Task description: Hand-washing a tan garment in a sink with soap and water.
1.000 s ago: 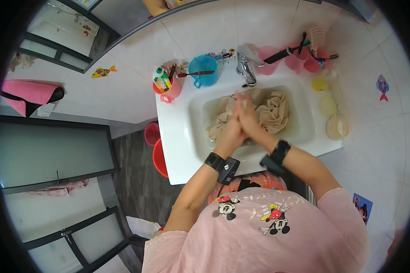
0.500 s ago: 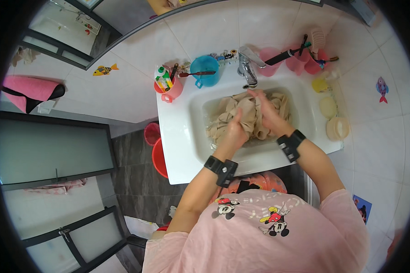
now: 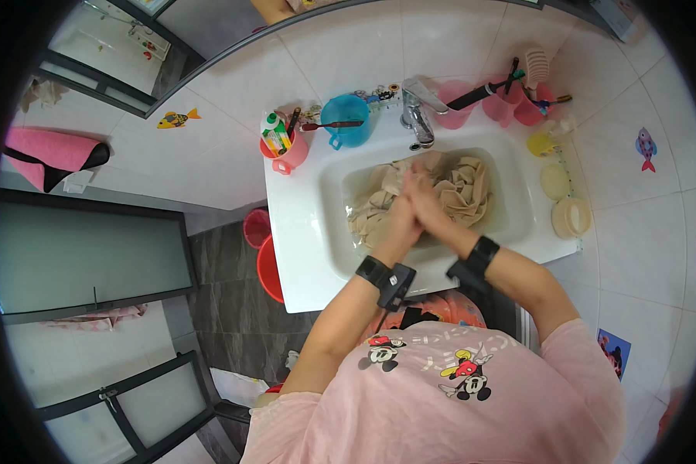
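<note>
A wet, crumpled beige cloth (image 3: 464, 193) lies in water in the white sink (image 3: 522, 224). Above its middle, my left hand (image 3: 399, 223) and my right hand (image 3: 429, 205) press against each other, both closed, with folds of the cloth at their fingers. Motion blurs the fingertips, and the fabric between the palms is mostly hidden. Each wrist wears a black strap with a small box. Just beyond my fingers stands the chrome faucet (image 3: 417, 124); no stream of water shows from it.
On the back ledge stand a pink cup (image 3: 286, 158) with tubes, a blue cup (image 3: 349, 127) with a brush across it, and pink cups (image 3: 455, 108) with brushes. Round containers (image 3: 571, 218) line the right rim. A red bucket (image 3: 269, 271) stands on the floor at left.
My hands have come together from slightly apart, the right one moving left and toward me. More of the cloth shows at the right of the sink.
</note>
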`<state>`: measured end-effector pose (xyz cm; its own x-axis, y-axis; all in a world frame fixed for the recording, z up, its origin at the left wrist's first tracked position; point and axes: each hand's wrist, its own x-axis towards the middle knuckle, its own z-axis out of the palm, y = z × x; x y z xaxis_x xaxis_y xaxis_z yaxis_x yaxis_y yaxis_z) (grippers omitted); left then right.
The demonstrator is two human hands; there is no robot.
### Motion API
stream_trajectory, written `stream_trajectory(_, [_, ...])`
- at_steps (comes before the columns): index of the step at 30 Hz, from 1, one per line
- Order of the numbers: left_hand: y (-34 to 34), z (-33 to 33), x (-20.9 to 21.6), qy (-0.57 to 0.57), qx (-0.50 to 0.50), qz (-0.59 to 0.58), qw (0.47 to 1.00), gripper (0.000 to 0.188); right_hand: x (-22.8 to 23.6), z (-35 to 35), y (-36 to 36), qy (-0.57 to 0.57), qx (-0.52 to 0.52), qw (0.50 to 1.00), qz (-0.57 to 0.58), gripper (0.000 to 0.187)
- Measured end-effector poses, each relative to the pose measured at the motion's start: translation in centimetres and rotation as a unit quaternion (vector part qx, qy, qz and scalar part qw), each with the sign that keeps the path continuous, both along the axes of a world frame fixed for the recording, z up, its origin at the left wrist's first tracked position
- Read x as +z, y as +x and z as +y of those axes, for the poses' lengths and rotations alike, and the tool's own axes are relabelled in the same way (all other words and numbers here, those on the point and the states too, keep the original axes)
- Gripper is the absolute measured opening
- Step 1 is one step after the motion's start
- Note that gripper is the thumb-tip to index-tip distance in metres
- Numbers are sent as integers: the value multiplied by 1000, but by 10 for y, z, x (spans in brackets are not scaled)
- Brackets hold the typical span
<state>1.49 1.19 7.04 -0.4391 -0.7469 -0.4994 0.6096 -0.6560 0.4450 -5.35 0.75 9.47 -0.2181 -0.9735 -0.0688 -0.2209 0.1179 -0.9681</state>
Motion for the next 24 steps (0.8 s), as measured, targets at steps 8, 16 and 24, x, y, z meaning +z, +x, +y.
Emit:
stream_trajectory(8, [-2,13,40,-54,-11,24,998,43,3,-26,-34,154,-72,972,-164,34])
stream_trajectory(16, [17,2,41,-54,-13,-28,998,48,-6,13,19,-169,43,973,149,36])
stream_trajectory(24, [4,-1,13,-104,38,-99,989,45,4,-8,-16,142,46,928,-343,42])
